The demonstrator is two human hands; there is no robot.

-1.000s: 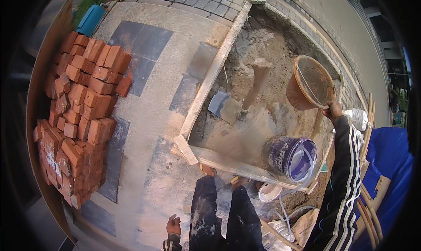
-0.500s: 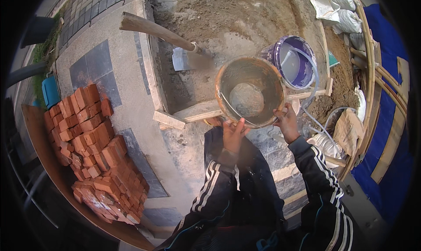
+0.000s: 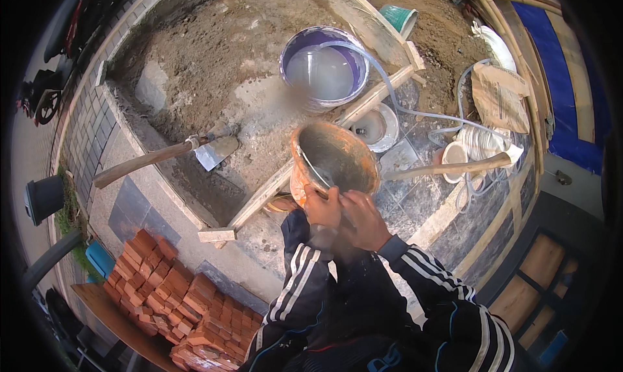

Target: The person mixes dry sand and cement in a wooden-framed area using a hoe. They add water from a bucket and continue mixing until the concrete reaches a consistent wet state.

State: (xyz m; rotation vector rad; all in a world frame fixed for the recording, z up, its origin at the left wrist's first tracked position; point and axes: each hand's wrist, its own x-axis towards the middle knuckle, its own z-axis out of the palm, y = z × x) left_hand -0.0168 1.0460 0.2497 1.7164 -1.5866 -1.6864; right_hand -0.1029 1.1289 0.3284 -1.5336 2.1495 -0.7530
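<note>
In front of me a round bucket (image 3: 341,148), stained with orange and grey mortar, is tilted with its mouth up and away. My left hand (image 3: 322,206) is closed on its near rim beside the thin wire handle. Close on its right, my right hand (image 3: 365,221) grips the same near rim with bent fingers. The bucket's inside looks wet and dirty; its bottom is mostly hidden. Beyond it stands a purple bucket (image 3: 302,51) holding cloudy water, with a clear hose (image 3: 428,114) hanging out over its rim.
A wooden-framed mixing bed (image 3: 214,67) with sandy mix lies ahead. A long-handled tool (image 3: 146,161) rests across its left edge. Stacked red bricks (image 3: 169,281) are at lower left. A white bucket (image 3: 393,133), a paper sack (image 3: 500,98) and a green bucket (image 3: 397,19) are to the right.
The view has turned right. The bucket has come lower and closer to me, and my right hand has moved from its right side to the near rim beside my left.
</note>
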